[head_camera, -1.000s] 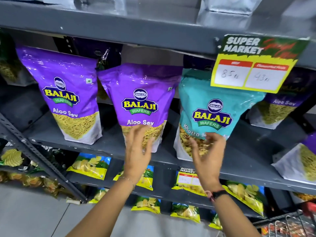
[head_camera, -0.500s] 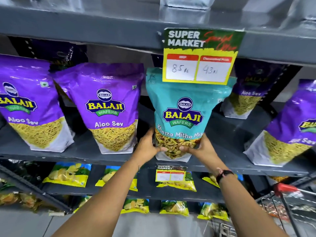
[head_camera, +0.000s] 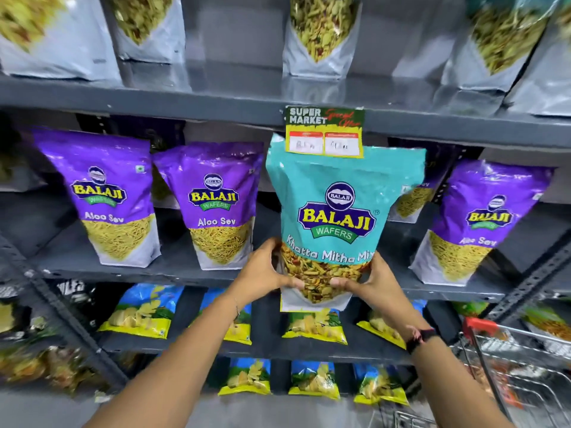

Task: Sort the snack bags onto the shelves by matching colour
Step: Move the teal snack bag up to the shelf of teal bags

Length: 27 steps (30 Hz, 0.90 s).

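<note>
At the centre of the view, both hands clasp the lower part of a teal Khatta Mitha Mix bag: the left hand wraps its left edge at about 9 o'clock, the right hand its right edge at 3 o'clock, and each grip is closed on the bag with thumbs lying across the clear window. That bag stands upright, its bottom edge hanging below the front lip of the middle shelf and overlapping the row beneath. Its top sits just under a yellow price tag clipped at 12 o'clock. Purple Aloo Sev bags flank it on the same shelf: two at 9 o'clock, one at 3 o'clock. Silver pouches line the shelf above. Blue and yellow chip packets fill the rows at 6 o'clock. A trolley shows at 4 o'clock
</note>
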{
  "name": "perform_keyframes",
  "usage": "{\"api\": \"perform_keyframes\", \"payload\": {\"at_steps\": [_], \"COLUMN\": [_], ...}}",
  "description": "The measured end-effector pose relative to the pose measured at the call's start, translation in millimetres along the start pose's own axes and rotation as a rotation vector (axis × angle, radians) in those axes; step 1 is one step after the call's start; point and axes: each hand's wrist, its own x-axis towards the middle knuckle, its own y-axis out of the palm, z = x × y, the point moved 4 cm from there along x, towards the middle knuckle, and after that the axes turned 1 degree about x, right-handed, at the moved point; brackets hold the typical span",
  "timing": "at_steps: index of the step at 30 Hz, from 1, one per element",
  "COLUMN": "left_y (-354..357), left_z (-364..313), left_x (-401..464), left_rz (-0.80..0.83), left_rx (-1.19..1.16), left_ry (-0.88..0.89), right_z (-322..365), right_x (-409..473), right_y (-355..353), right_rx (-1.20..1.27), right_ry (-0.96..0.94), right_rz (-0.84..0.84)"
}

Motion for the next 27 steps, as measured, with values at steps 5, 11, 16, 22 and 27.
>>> {"api": "perform_keyframes", "payload": {"at_steps": [5,11,16,22,27], "left_y": [-21,-66,-115,-155,-164], "left_z": [-33,-108,-186,-249,-253], "left_x": [-23,-20,6,53,101], "left_rz": [0.019,-0.063,-0.132,-0.176,-0.197], "left_rx": [-0.002,0.046,0.049,-0.087,-0.205], "left_ry": [0.068,0.255,0.407,0.439,0.396], "right_z": [34,120,208,280,287], "right_x": [-19,-10,21,78,130], "right_y": [-11,-36,-63,-83,-83], "right_rx": [-0.047,-0.097,-0.096,-0.051,0.022], "right_ry": [-0.057,-0.218,-0.347,-0.437,-0.436], "right_rz": [-0.002,-0.043,-0.039,-0.098,-0.174]}}
